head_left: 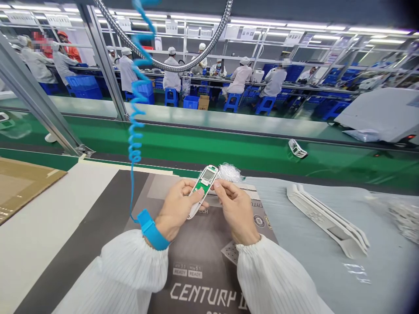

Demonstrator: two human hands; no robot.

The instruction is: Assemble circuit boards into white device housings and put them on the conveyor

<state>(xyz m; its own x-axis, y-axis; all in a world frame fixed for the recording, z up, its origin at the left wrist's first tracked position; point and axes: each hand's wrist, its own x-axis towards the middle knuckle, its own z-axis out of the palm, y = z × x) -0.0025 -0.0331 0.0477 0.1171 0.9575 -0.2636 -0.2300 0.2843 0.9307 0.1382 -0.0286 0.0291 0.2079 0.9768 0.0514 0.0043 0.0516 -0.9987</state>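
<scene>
My left hand (178,203) wears a blue wrist strap and is closed around a slim white handheld device housing (193,211). Inside the housing lies a green circuit board (202,187) with a small grey screen (208,175) towards its upper end, and my left thumb presses on the board. At the housing's right edge, near the screen, my right hand (237,207) has thumb and fingers pinched together. Whatever is between those fingertips is too small to make out. Just behind the device sits a clump of clear plastic film (229,172).
A dark printed cardboard sheet (196,244) lies under my hands. White plastic shells (327,218) are stacked on the grey mat at right, near bagged parts (406,213). Beyond runs a green conveyor (183,146) carrying a white part (297,148). A coiled blue cord (135,117) hangs at left.
</scene>
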